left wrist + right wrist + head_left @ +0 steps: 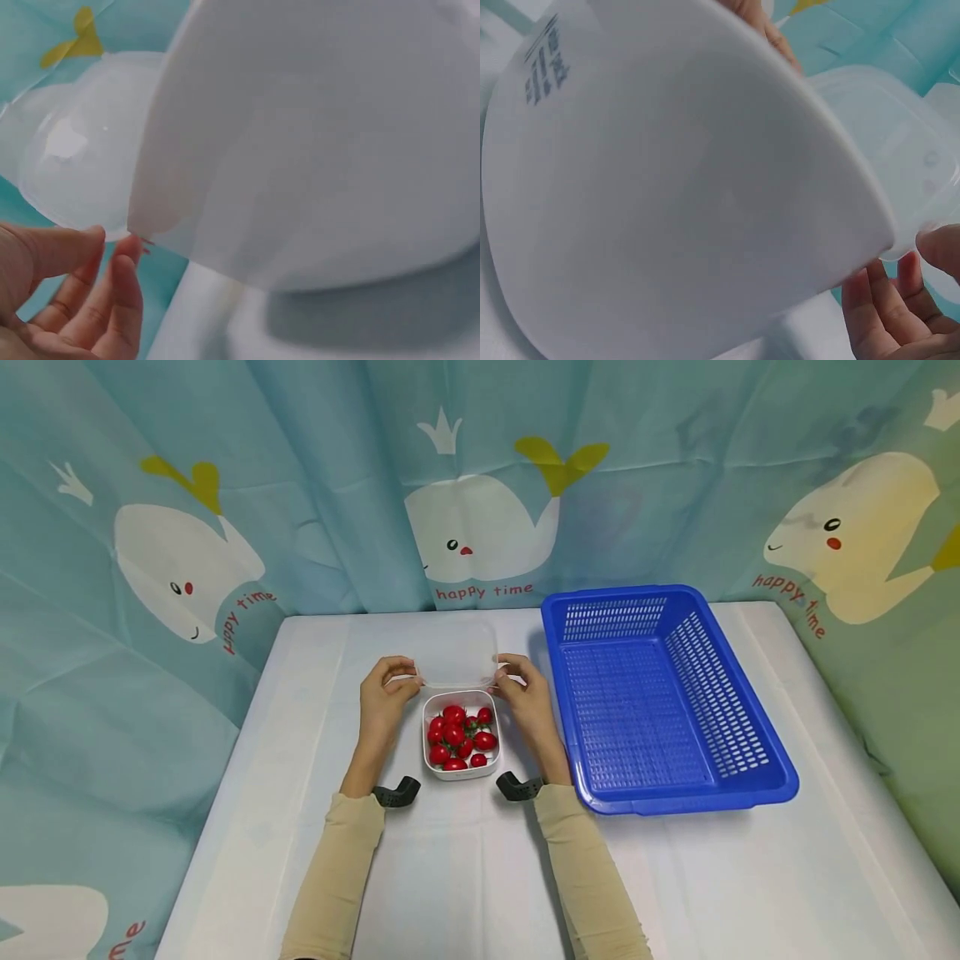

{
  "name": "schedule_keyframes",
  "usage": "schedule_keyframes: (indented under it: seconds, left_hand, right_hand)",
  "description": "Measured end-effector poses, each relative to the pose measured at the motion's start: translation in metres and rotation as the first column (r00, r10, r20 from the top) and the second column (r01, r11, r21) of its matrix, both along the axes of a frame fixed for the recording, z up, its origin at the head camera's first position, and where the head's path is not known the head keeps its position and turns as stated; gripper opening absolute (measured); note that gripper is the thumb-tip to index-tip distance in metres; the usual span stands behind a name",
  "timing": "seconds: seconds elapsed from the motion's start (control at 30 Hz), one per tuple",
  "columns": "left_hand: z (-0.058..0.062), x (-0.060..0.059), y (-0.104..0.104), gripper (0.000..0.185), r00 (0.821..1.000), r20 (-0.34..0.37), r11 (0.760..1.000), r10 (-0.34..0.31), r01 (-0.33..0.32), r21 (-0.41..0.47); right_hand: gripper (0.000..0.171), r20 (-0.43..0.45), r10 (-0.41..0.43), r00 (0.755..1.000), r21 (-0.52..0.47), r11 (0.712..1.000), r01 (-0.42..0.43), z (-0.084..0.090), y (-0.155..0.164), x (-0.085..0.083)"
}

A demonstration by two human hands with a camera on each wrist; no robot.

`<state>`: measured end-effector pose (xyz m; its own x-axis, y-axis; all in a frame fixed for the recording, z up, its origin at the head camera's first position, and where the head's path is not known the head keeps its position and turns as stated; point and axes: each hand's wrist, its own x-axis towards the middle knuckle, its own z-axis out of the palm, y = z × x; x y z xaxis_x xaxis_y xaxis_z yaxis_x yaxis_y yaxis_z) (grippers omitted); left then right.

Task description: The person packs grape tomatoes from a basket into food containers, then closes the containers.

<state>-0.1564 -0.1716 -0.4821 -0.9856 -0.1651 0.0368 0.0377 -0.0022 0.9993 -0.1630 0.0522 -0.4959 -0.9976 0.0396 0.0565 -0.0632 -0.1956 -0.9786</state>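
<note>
A white square container point(461, 776) full of small red tomatoes point(454, 735) with green stems stands on the table between the two forearms. Just behind its far rim, both hands hold up a clear plastic lid point(456, 653), tilted away. My left hand point(387, 697) pinches the lid's left corner between thumb and fingers; the left wrist view shows this lid point(97, 150) edge at the fingertips. On the other side, my right hand point(525, 695) pinches the right corner, also seen on the lid point(889, 150) in the right wrist view. The container's outer wall point(682, 195) fills much of both wrist views.
A large blue plastic basket point(637, 718) with slotted walls stands on the table, close beside the right forearm. The table has a white cover point(270, 793). A teal curtain with whale prints point(330, 485) hangs behind and at the sides.
</note>
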Motion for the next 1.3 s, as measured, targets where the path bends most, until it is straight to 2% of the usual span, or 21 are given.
schedule_keyframes:
  seconds: [0.2,0.47,0.67,0.8,1.03,1.3]
  left_hand:
    - [-0.002,0.011,-0.006,0.035,0.999,-0.048,0.993,-0.02,0.014,-0.117]
    - [-0.005,0.025,-0.007,0.023,0.997,-0.076,0.982,-0.02,0.005,-0.187]
    - [-0.01,0.033,-0.006,0.02,0.983,-0.177,0.991,-0.057,0.034,-0.128]
    - [-0.014,0.037,-0.006,0.018,0.977,-0.207,0.995,-0.055,0.036,-0.095]
    - [-0.021,0.043,-0.004,0.014,0.976,-0.217,0.995,-0.029,0.007,-0.103]
    - [-0.024,0.048,-0.001,0.016,0.98,-0.198,0.994,0.003,-0.024,-0.105]
  right_hand:
    - [0.027,-0.014,0.01,1.0,0.011,1.0,-0.009,0.002,0.001,0.007]
    - [0.023,-0.04,-0.017,0.999,0.027,0.999,0.018,0.001,0.003,0.017]
    - [0.022,-0.058,-0.051,0.997,0.037,0.998,0.053,-0.002,0.001,0.027]
    - [0.021,-0.061,-0.057,0.997,0.042,0.997,0.06,-0.004,0.001,0.033]
    - [0.018,-0.067,-0.067,0.995,0.018,0.997,0.069,-0.008,0.001,0.041]
    - [0.019,-0.084,-0.087,0.993,-0.011,0.996,0.086,-0.013,-0.001,0.046]
